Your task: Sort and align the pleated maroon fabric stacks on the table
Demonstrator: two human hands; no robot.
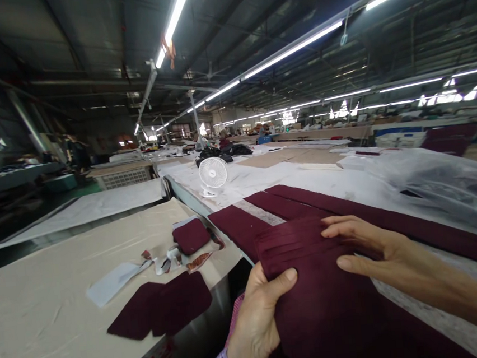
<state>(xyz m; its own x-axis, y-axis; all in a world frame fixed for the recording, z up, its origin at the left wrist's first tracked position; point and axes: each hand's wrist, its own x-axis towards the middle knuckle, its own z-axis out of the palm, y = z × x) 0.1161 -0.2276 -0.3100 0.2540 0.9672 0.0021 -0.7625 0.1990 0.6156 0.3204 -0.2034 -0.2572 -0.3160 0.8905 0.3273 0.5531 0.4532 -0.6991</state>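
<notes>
A stack of maroon cut fabric [318, 301] lies close in front of me, its layered edge turned up toward the far side. My left hand [262, 309] grips the near left edge of this fabric, thumb on top and fingers hidden beneath. Over its right side is my right hand [371, 248], thumb and fingers apart, the fingertips touching or just above the cloth. Longer maroon fabric strips [283, 200] lie flat on the white table beyond, and part of them passes under my right arm.
On the cream-covered table [54, 281] at left lie dark maroon pieces [166, 307], a small maroon stack [191, 235] and paper scraps [113, 282]. A white fan [212, 173] stands on the white table. Clear plastic sheeting [446, 187] lies at right. A gap separates the two tables.
</notes>
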